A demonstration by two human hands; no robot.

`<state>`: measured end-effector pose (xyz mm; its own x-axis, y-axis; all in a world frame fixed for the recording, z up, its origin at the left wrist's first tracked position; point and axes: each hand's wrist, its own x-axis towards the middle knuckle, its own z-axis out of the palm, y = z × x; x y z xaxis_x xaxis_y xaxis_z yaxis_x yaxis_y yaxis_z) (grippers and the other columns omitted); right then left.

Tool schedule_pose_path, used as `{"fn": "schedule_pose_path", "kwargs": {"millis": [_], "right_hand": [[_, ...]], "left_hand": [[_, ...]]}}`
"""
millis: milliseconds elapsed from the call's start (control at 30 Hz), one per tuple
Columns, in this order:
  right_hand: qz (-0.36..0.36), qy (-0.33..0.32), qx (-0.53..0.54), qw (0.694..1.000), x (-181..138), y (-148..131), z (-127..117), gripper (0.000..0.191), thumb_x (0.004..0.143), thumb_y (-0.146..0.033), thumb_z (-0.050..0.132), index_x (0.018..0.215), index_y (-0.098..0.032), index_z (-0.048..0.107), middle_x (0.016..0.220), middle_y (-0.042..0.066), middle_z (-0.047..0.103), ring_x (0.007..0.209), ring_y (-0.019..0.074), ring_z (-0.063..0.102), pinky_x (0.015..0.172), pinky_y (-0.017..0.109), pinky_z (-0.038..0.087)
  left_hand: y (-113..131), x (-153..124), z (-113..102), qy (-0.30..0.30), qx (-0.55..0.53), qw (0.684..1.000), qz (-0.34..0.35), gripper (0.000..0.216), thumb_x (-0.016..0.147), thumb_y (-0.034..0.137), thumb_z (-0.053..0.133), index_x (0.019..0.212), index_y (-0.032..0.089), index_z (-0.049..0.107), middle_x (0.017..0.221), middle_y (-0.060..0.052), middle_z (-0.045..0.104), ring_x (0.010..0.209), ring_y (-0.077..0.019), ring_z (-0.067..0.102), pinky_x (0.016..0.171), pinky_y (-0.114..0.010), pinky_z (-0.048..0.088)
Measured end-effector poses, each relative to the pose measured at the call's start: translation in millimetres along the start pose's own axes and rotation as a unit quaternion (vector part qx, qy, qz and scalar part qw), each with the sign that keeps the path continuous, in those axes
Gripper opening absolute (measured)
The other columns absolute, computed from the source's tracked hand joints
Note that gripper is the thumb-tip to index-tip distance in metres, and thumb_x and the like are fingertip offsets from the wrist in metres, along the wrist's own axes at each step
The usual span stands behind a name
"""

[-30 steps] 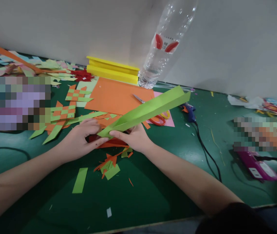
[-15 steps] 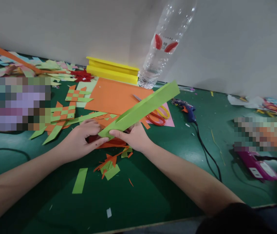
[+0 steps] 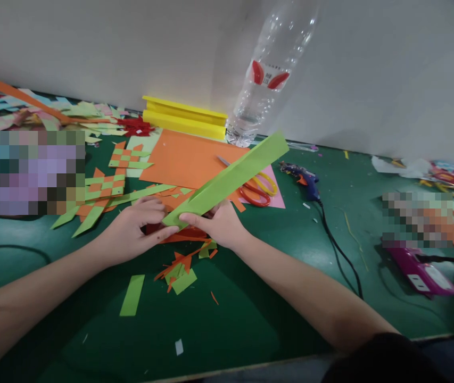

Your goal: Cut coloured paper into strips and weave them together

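centre frame: left hand and right hand each pinch the near end of the folded green strip; far end raised, unsupported. risk: uneven pressure likely skews the crease.

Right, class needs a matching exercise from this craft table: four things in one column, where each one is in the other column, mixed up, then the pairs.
Things
1. green strip
2. scissors
3. bottle
4. glue gun

Places
A. at the wall, beside the yellow paper
B. on the bare table, black cord trailing
C. held between left hand and right hand
D. handles on pink paper

Pairs: 1-C, 2-D, 3-A, 4-B
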<state>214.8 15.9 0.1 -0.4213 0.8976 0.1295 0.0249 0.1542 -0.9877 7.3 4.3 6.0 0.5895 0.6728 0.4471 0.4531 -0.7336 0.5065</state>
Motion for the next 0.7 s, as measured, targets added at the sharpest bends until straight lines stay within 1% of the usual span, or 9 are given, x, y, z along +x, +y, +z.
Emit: {"fn": "schedule_pose_path", "kwargs": {"millis": [133, 333, 467, 567, 700], "right_hand": [[0.007, 0.008, 0.002, 1.0, 0.7, 4.4, -0.4, 0.026, 0.07, -0.042, 0.078, 0.085, -0.021, 0.072, 0.091, 0.005, 0.076, 0.087, 0.0208, 0.072, 0.079, 0.035, 0.059], [0.015, 0.007, 0.002, 1.0, 1.7, 4.1, 0.0, 0.027, 0.071, -0.042, 0.077, 0.085, -0.019, 0.071, 0.091, 0.006, 0.076, 0.086, 0.0201, 0.072, 0.078, 0.035, 0.059], [0.018, 0.003, -0.007, 1.0, 1.4, 1.3, -0.3, 0.026, 0.07, -0.04, 0.078, 0.083, -0.019, 0.071, 0.089, 0.006, 0.076, 0.084, 0.0206, 0.071, 0.077, 0.035, 0.058], [0.023, 0.001, -0.02, 1.0, 0.8, 0.7, -0.9, 0.025, 0.072, -0.04, 0.076, 0.083, -0.018, 0.071, 0.088, 0.007, 0.075, 0.084, 0.0206, 0.071, 0.076, 0.036, 0.058], [0.015, -0.003, -0.009, 1.0, 0.4, 1.1, -0.8, 0.022, 0.072, -0.035, 0.077, 0.086, -0.018, 0.071, 0.092, 0.007, 0.075, 0.086, 0.0206, 0.071, 0.078, 0.036, 0.058]], "left_hand": [[0.5, 0.0, -0.6, 0.001, 0.002, 1.0, -0.006, 0.04, 0.094, 0.033, 0.051, 0.057, 0.02, 0.042, 0.057, 0.005, 0.033, 0.055, -0.0124, 0.038, 0.067, -0.032, 0.047], [-1.6, -1.3, 0.3, -0.015, -0.002, 1.0, -0.011, 0.035, 0.093, 0.031, 0.052, 0.061, 0.019, 0.047, 0.058, 0.005, 0.035, 0.057, -0.0127, 0.04, 0.068, -0.032, 0.045], [-2.7, -1.6, 1.3, -0.015, -0.014, 1.0, -0.006, 0.037, 0.093, 0.03, 0.053, 0.059, 0.019, 0.044, 0.058, 0.005, 0.034, 0.057, -0.0125, 0.038, 0.067, -0.032, 0.044], [-1.9, -1.1, 0.9, -0.011, -0.015, 1.0, -0.002, 0.039, 0.094, 0.03, 0.053, 0.058, 0.019, 0.042, 0.057, 0.005, 0.032, 0.056, -0.0124, 0.037, 0.066, -0.032, 0.043], [0.1, -0.1, -0.4, -0.013, -0.012, 1.0, -0.005, 0.04, 0.094, 0.032, 0.051, 0.057, 0.019, 0.043, 0.057, 0.005, 0.032, 0.056, -0.0127, 0.037, 0.066, -0.032, 0.044]]}}
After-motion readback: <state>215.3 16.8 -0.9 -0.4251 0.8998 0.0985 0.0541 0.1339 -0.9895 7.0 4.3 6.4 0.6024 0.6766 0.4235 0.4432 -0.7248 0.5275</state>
